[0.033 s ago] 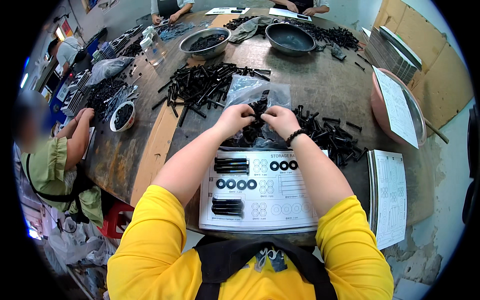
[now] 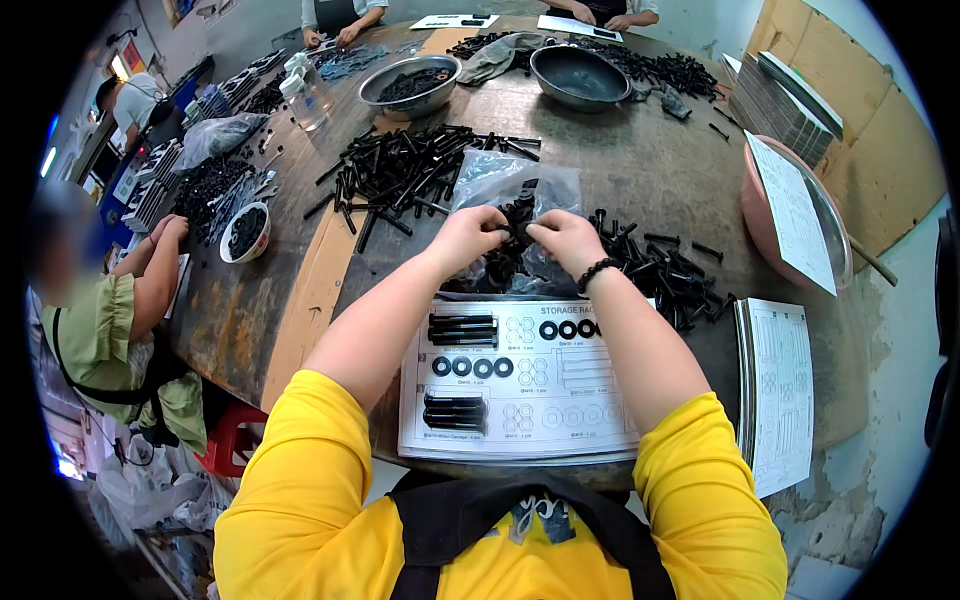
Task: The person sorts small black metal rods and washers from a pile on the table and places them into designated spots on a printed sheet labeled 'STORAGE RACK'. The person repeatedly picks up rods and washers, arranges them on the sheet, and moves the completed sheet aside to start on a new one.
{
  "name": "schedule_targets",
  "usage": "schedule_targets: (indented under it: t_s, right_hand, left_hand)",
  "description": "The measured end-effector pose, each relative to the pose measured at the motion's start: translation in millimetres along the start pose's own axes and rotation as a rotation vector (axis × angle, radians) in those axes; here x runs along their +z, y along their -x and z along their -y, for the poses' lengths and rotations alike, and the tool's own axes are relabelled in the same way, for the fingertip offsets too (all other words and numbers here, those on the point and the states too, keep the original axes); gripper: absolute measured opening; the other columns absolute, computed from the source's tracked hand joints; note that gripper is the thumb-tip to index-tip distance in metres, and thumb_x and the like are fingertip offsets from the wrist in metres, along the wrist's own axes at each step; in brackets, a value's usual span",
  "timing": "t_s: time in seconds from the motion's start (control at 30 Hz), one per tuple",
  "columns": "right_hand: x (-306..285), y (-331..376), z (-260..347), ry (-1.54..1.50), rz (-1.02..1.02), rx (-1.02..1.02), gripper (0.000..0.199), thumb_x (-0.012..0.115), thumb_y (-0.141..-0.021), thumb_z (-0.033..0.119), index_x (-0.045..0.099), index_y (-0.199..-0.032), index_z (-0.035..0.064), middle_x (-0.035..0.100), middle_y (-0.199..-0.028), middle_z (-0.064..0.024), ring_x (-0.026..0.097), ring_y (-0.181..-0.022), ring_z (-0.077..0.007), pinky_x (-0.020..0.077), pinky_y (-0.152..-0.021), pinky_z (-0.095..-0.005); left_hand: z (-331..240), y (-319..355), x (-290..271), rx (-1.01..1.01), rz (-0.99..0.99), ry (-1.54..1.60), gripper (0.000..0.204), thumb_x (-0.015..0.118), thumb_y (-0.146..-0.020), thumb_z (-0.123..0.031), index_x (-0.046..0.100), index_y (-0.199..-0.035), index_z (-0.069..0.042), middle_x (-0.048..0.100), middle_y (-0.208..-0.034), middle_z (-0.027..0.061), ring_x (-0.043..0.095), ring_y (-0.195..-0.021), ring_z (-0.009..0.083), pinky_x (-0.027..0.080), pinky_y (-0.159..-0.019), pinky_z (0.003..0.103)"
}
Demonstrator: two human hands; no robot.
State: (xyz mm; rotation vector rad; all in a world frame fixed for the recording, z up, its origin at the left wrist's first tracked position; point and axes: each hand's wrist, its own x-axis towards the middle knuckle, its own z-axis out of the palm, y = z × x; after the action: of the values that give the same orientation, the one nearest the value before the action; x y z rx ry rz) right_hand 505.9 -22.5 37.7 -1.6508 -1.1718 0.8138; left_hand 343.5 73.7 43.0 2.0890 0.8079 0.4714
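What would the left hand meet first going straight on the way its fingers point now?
Probably the small black parts at the clear plastic bag, just ahead of the left hand, with the right hand beyond them; depth is unclear, so it may be touching them.

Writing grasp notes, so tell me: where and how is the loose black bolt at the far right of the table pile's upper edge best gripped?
Probably mid-shank on the black bolt, pinched from above by the nearer right hand. It lies flat and slender, so grip across its length, coming slightly from its right, away from the bolt pile.
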Motion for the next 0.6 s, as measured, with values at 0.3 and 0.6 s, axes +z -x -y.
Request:
schedule_targets:
  t_s: [0.3,0.6]
  right_hand:
    - [-44.4,71.9,5.2,-0.125,0.043,0.153,0.021,0.062,-0.081,0.020,0.060,-0.086,0.0001,0.056,-0.069,-0.0010,0.050,-0.058,-0.0082,0.0418,-0.053,-0.0230]
    - [-69.9,162.4,-7.9,0.163,0.118,0.121,0.022,0.062,-0.079,0.021,0.062,-0.085,-0.0009,0.061,-0.075,-0.0080,0.055,-0.069,-0.0157,0.0445,-0.065,-0.0282]
  left_hand:
    - [-0.5,9.2,18.0,0.184,0.104,-0.696,0.017,0.063,-0.073,-0.018,0.066,-0.088,-0.010,0.061,-0.086,0.0088,0.059,-0.084,0.0287,0.047,-0.075,0.036]
    - [-15.1,22.1,19.7,0.149,0.027,-0.886,0.016,0.062,-0.074,-0.025,0.063,-0.074,-0.009,0.062,-0.079,0.0087,0.061,-0.077,0.0283,0.048,-0.065,0.040]
